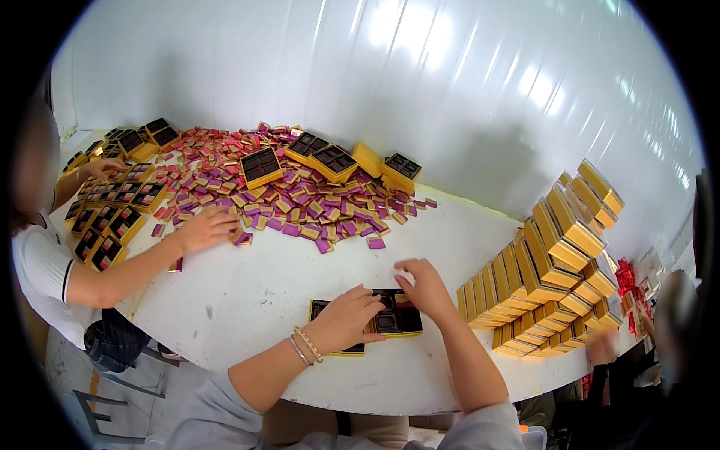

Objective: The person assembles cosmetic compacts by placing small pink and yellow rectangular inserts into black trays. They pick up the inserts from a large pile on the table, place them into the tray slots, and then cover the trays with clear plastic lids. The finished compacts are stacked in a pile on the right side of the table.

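Two shallow gold-edged boxes with dark compartment trays lie side by side on the white table in front of me. My left hand (pixel 346 319), with a bracelet and a bangle at its wrist, covers much of the left box (pixel 319 307). Its fingers stretch over the inner edge of the right box (pixel 401 321), the thumb apart from them. Just above the right box's far corner is my right hand (pixel 424 288), fingers bent and apart, with nothing visible in them. A reddish-brown piece shows in that box's upper compartment, partly hidden.
Foil-wrapped purple, pink and gold pieces (pixel 300 210) are heaped at the back, with several dark-tray boxes (pixel 261 166) on top. Stacked gold boxes (pixel 525 277) rise at right. A co-worker's hand (pixel 208 228) touches the heap at left, near filled boxes (pixel 112 217). Another person works at far right.
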A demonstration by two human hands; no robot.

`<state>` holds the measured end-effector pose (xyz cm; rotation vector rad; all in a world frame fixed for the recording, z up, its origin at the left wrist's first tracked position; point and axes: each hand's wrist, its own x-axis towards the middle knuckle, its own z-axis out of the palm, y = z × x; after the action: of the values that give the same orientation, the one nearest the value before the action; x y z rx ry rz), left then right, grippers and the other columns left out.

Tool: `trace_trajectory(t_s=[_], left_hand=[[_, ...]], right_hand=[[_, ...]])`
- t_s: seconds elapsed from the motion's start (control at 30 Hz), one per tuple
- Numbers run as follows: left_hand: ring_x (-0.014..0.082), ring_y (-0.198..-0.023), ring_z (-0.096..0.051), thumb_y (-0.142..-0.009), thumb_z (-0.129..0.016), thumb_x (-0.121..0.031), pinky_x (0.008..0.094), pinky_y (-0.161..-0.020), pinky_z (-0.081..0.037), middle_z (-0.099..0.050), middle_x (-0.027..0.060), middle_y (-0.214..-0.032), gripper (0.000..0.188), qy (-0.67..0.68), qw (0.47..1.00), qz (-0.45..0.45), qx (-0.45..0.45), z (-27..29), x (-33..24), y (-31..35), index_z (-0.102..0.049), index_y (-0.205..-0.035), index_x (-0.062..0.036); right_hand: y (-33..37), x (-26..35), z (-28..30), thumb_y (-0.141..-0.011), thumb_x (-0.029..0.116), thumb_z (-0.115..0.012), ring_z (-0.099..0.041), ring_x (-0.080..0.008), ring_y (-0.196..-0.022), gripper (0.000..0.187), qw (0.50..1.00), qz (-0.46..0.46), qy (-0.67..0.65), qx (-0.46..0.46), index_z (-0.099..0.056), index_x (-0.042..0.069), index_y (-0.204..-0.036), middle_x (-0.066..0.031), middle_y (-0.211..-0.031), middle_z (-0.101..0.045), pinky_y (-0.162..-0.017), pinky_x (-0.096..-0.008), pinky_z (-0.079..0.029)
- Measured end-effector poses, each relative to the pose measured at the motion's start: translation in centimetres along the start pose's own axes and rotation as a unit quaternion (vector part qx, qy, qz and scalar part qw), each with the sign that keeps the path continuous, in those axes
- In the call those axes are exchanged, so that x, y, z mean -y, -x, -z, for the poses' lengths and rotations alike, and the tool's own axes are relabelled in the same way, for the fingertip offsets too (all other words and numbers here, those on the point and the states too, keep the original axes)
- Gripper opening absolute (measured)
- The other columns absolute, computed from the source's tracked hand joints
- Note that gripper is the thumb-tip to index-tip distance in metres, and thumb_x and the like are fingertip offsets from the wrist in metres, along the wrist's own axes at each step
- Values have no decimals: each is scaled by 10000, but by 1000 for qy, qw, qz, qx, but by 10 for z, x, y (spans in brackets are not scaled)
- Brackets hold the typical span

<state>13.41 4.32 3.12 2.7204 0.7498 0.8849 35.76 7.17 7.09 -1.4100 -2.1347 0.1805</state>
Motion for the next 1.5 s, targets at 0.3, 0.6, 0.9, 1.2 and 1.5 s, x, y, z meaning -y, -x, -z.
trace_trajectory(t_s=[0.3,0.6,0.9,1.2,1.5], left_hand=[[323,-1222,-554,-832,-762,-443,406,-1105,-425,-653,184,-1232,641,2,999,13,49,13,1,2,-619,-1222,45],[302,-1171,-572,-795,-793,-413,389,-1050,-466,-671,157,-1211,576,-4,1000,-9,5,1,9,7,-645,-1132,30],[329,-1067,-616,-759,-852,-330,385,-934,-519,-600,164,-1220,678,95,991,85,40,16,3,1,-562,-1275,-1],[320,-1117,-593,-773,-839,-335,393,-945,-511,-614,150,-1205,680,85,992,84,41,11,2,-1,-554,-1284,12],[321,-1206,-569,-818,-785,-383,394,-1023,-488,-650,165,-1273,512,14,1000,3,18,5,7,0,-681,-1142,0]], right_hand=[[-96,-39,-56,-865,173,-725,-577,-355,-1130,359,987,32,128,95,-648,59,-1197,-145,-1140,-680,-955,-441,-496],[-48,-21,-33,-915,36,-684,-675,-185,-893,295,973,-102,-202,41,-614,-18,-1196,-112,-1020,-695,-759,-308,-564],[48,24,9,-955,-48,-619,-632,-87,-930,349,881,-168,-441,36,-613,20,-1296,-23,-1013,-669,-841,-243,-529],[59,39,-15,-876,50,-741,-629,-172,-744,91,958,-171,-230,-30,-666,4,-901,-64,-799,-663,-665,-301,-519],[60,42,-15,-759,85,-795,-527,-293,-891,122,997,43,12,-55,-675,71,-782,-84,-961,-577,-761,-408,-462]])
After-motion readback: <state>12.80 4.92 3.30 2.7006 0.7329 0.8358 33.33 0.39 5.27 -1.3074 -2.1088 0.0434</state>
